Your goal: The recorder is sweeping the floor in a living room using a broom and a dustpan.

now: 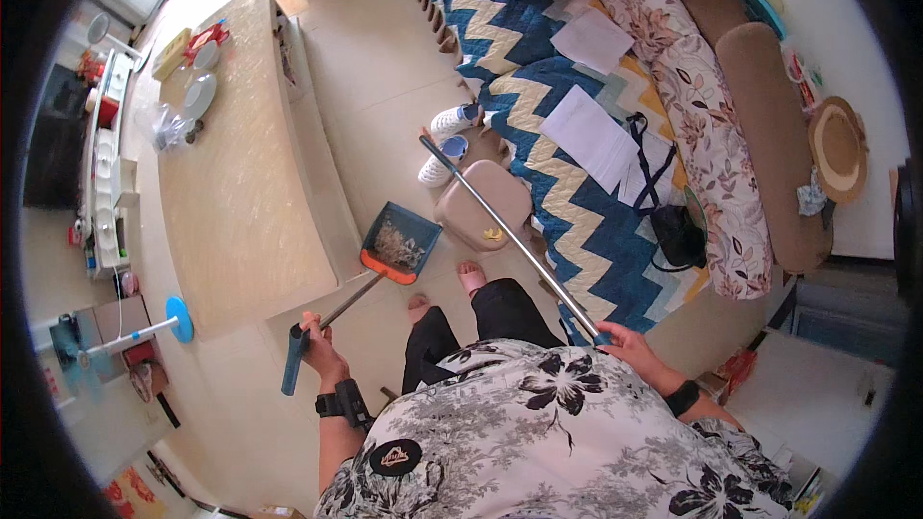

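My left hand [322, 351] grips the handle of a long-handled dustpan [353, 303]. Its blue and orange pan, near the floor in front of my feet, holds grey debris [399, 241]. In my right hand [633, 352] is the near end of a long metal pole [515, 238] with blue end parts, which slants away over a beige stool [484, 198]. A little orange shows at the pole's far tip; whether it bears a broom head cannot be told. A small yellow item [493, 234] lies on the stool.
A long coffee table [245, 194] with plates stands on the left. White clogs [436, 169] lie beyond the stool. On the right, a sofa with a zigzag quilt [533, 115] bears papers [591, 137] and a black bag [678, 234]. A fan with a blue base [179, 319] is at the lower left.
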Motion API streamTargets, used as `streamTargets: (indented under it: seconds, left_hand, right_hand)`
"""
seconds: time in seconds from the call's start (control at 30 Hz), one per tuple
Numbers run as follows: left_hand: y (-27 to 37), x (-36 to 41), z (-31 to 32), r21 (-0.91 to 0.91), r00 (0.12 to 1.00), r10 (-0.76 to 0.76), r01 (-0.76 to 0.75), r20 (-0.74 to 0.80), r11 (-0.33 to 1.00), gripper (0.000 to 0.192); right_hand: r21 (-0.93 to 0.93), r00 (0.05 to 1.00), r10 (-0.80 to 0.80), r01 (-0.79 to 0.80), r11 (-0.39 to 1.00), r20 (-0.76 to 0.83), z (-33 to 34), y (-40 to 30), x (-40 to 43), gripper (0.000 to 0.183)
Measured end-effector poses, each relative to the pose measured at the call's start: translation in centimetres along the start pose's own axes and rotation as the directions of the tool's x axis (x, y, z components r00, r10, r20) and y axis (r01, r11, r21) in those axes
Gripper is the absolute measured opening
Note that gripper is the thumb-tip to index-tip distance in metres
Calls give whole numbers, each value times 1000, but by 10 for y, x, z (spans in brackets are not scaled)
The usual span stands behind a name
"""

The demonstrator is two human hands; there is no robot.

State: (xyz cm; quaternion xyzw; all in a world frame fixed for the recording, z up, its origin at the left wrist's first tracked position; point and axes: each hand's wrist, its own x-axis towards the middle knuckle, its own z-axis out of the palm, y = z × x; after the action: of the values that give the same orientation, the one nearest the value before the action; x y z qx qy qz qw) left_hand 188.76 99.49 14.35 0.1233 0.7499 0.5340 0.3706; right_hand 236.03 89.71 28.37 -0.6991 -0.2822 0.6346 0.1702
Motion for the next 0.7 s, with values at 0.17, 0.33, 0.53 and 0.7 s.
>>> streamTargets:
  seconds: [0.17, 0.33, 0.53, 0.7]
  left_hand:
    - [1, 28, 12, 22, 996, 39, -41, 84, 999, 17]
    - [-1, 53, 7, 14, 980, 56, -60, 191, 998, 17]
    - [13, 74, -5, 72, 952, 41, -66, 304, 995, 17]
    - [10, 88, -18, 49, 951, 3, -19, 309, 999, 23]
  right_hand:
    - [236, 998, 14, 0, 972, -57, 43, 53, -25, 47]
    - [252, 984, 62, -19, 967, -164, 108, 71, -66, 43]
    - [85, 963, 101, -82, 993, -249, 161, 84, -139, 43]
    - [245, 966, 152, -98, 965, -210, 178, 113, -167, 41]
